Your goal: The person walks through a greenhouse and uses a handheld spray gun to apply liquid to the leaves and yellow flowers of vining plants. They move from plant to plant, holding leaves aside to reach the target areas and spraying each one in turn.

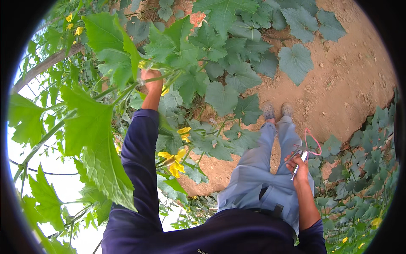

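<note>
My left hand (153,79) is raised among the vine's upper leaves. It is up against a green vine stem (158,77), with a small yellow flower (141,64) at its fingers. Leaves and stems partly cover those fingers, so whether they grip anything is unclear. Low by my thigh, my right hand (298,166) is closed around a metal hand tool (300,158) with a lever-like top. From this tool a pink cord loop (313,143) hangs out in a curve. A large bright leaf (98,133) hangs close to the camera, beside my left sleeve.
Broad-leaved plants (234,76) spread over the ground ahead, and more foliage (358,171) grows at right. Bare brown soil (336,79) runs between them. Open yellow flowers (173,162) are near my left arm. A curved brown pole (47,66) crosses the upper left.
</note>
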{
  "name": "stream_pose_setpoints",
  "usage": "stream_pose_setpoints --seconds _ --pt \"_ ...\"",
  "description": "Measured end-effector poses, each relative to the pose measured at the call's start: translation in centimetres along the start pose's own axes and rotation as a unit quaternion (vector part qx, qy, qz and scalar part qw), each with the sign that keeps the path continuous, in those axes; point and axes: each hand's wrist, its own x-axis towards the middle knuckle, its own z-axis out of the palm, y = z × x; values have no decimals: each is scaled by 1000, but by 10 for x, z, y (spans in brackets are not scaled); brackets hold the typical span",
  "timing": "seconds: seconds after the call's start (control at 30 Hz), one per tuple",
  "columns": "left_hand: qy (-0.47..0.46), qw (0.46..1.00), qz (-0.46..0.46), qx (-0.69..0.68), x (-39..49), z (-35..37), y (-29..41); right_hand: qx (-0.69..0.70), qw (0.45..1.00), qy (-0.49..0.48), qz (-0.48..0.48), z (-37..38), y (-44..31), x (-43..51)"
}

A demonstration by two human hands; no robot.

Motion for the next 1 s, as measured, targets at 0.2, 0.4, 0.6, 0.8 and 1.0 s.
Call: stream_pose_setpoints --seconds 0.2,0.4,0.6,0.8,1.0 --pt "-107 975 172 -93 -33 -27 -14 26 998 -49 -16 11 -13 2" --pt "-235 946 216 52 -65 -21 -4 -21 998 -63 -6 19 -27 6" --pt "-269 938 190 -104 -93 -29 32 -18 989 -147 -11 60 -75 19" --pt "-325 893 175 -256 -116 -32 118 61 929 -364 -33 130 -110 23" --pt "-396 845 79 -352 -115 -32 175 14 945 -323 43 191 -81 23"
